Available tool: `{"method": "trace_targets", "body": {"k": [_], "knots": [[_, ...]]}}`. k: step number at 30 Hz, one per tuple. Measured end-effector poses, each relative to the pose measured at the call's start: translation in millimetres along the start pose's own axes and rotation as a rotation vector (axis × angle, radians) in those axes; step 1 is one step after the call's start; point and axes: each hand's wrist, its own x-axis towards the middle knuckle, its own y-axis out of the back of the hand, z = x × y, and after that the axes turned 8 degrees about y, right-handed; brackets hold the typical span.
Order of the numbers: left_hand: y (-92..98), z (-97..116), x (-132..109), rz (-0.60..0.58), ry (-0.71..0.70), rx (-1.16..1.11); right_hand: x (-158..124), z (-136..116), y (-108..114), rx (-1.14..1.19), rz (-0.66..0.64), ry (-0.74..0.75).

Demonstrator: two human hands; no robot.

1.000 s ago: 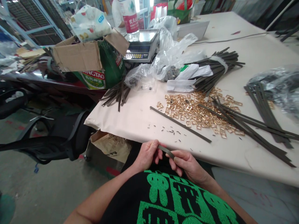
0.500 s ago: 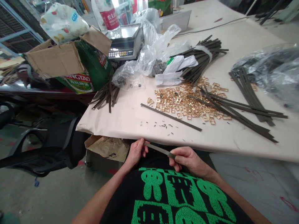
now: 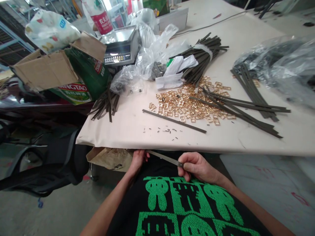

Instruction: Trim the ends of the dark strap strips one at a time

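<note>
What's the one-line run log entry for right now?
left hand: holding dark strip | right hand: pinching dark strip's other end | gold buckles: heaped on table

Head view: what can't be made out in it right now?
All in the head view:
Left hand: how it meets the held strip, hidden by the table edge.
Beer box: contents, hidden by its flaps and the printed bag.
Clear plastic bag: cut off by the right edge.
Dark scraps: too small to identify.

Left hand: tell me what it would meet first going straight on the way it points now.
Probably the front edge of the table, just ahead of the left hand. Depth is unclear, so it might pass underneath instead.
</note>
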Motion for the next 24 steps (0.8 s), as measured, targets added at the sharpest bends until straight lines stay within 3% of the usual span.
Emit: {"method": "trace_targets", "body": {"k": [10, 14, 17, 21, 24], "knots": [[-11.4, -15, 22, -0.058, -0.011, 0.222, 4, 6, -2, 0.050, -0.019, -0.066], [-14.8, -11, 24, -0.100, -0.053, 0.382, 5, 6, -5, 0.057, -0.023, -0.076], [-11.7, 0, 13, -0.121, -0.150, 0.501, 6, 1, -7, 0.007, 0.031, -0.061], [1.7, 18, -20, -0.148, -0.293, 0.584, 6, -13, -13, -0.201, 0.151, -0.071], [12.2, 37, -51, -0.227, -0.475, 0.435, 7, -25, -17, -0.414, 0.166, -0.097]]}}
